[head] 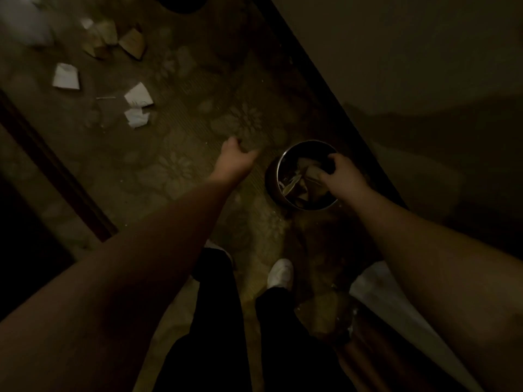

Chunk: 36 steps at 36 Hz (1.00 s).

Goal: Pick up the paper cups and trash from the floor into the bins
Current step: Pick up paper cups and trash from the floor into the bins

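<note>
The bin [307, 176] already holds crumpled trash, and the right hand [338, 172] curls over its rim, pinching a brown piece there; the left hand [236, 155] hangs loosely curled, holding nothing. White cups [66, 76] and brown scraps [131, 42] remain scattered far up the carpet [198, 123], so roughly half seems left

Bare forearms [158, 250], black trousers [218, 321], white shoe [280, 274].

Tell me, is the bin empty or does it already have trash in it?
It has trash in it. The bin stands upright and crumpled paper shows inside, under the right hand.
</note>
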Available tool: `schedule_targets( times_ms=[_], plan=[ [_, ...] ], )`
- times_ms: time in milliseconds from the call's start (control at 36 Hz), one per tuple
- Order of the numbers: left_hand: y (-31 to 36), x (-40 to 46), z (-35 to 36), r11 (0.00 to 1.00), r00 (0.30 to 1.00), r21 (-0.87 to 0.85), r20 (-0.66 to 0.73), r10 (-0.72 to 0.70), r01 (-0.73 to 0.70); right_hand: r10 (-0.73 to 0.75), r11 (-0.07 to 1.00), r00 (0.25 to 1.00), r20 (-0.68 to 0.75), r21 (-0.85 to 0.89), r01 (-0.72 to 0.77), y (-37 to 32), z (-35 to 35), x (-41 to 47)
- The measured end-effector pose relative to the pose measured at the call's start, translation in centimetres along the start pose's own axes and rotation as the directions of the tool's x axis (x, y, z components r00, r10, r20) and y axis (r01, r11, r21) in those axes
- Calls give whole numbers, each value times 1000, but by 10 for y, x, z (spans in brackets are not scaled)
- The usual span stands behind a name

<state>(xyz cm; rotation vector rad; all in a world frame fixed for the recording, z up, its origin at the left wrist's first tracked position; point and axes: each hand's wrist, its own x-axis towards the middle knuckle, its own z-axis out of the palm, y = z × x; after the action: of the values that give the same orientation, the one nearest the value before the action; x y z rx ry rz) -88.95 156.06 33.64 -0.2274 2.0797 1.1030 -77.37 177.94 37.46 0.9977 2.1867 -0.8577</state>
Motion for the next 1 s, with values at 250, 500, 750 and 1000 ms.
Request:
schedule_targets(
  times_ms=[250,500,750,1000],
  plan=[
    [26,-5,-147,998,984,58,-177,23,-13,-270,949,960,81,-146,279,-172,-13,-12],
    [4,4,-285,999,956,-12,-291,-36,34,-419,833,884,206,-300,465,-343,37,-8],
    [-47,28,-344,938,899,-104,-269,-346,330,-373,744,855,360,-434,508,-419,101,17],
    [-68,76,-356,919,898,-205,-221,-380,338,-279,694,840,465,-507,511,-462,123,87]
  ],
)
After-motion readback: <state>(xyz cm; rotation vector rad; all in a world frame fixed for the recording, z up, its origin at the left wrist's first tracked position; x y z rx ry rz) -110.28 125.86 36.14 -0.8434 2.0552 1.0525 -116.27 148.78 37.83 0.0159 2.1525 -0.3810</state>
